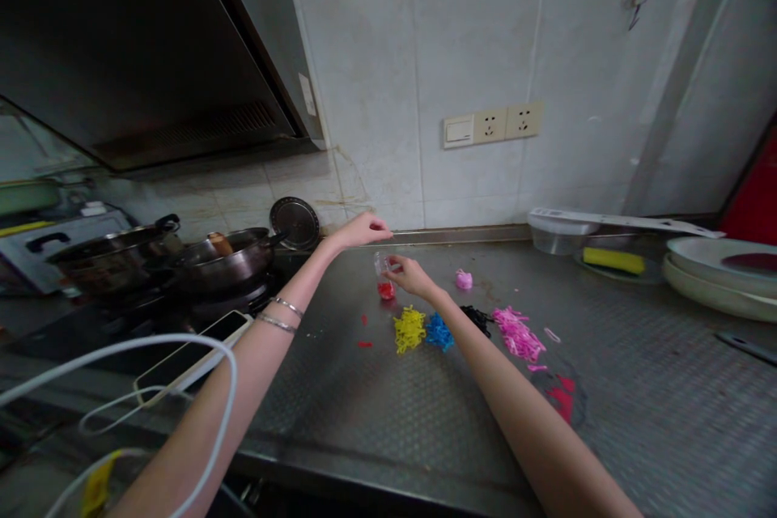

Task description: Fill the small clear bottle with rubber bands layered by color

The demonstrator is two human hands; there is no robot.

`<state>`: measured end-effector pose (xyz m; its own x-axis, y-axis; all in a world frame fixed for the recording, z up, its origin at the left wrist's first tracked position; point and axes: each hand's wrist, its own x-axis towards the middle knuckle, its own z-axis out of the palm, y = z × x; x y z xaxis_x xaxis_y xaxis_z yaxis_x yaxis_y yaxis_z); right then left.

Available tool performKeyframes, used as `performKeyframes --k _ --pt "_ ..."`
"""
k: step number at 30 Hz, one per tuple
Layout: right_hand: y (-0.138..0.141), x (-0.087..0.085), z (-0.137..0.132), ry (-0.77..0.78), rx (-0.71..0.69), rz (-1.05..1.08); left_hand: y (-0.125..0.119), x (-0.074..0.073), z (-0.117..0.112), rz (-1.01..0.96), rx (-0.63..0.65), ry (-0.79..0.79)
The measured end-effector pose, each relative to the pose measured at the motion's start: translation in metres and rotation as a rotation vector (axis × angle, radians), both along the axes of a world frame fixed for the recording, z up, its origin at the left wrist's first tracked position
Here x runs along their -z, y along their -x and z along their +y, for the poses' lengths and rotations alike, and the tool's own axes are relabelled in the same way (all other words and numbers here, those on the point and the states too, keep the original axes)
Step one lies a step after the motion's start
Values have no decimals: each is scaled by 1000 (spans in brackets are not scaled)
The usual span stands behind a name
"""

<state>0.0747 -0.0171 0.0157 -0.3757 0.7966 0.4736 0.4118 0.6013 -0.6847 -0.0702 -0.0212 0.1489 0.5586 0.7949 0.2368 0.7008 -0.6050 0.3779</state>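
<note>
Looking down from afar, I see the steel counter (425, 421), then 4 loose heaps on it: pink pile (515, 333), yellow pile (409, 329), blue pile (438, 332), black pile (477, 316). My right hand (413, 275) grips a small clear cup (382, 263) near the back wall, red bits (386, 290) at its base. My left hand (364, 228) hovers just above, fingertips pinched together; on what, I cannot tell. Judging by this, little is done: 2 red strays (364, 344) lie outside.

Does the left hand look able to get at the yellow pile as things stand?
Probably yes: the left hand is raised close behind the yellow pile; only the right hand and its cup lie near that path.
</note>
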Motion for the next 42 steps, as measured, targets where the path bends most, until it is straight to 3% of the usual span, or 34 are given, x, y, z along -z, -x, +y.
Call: performKeyframes --k 4,7,10,14,24,34,42 --pt "0 0 0 -4 -21 2 20 38 -30 -171 -167 -68" --pt "0 1 1 -16 -11 2 39 73 -42 -108 -246 8" --pt "0 2 2 -24 -6 -7 55 102 -48 74 -132 201" --pt "0 4 4 -37 -3 -18 67 122 -52 194 -45 340" --pt "-1 6 5 -70 7 -27 65 131 -59 197 -73 231" --pt "0 6 5 -43 0 -19 64 129 -75 174 27 444" --pt "-1 5 3 -61 10 -36 60 126 -85 174 27 493"
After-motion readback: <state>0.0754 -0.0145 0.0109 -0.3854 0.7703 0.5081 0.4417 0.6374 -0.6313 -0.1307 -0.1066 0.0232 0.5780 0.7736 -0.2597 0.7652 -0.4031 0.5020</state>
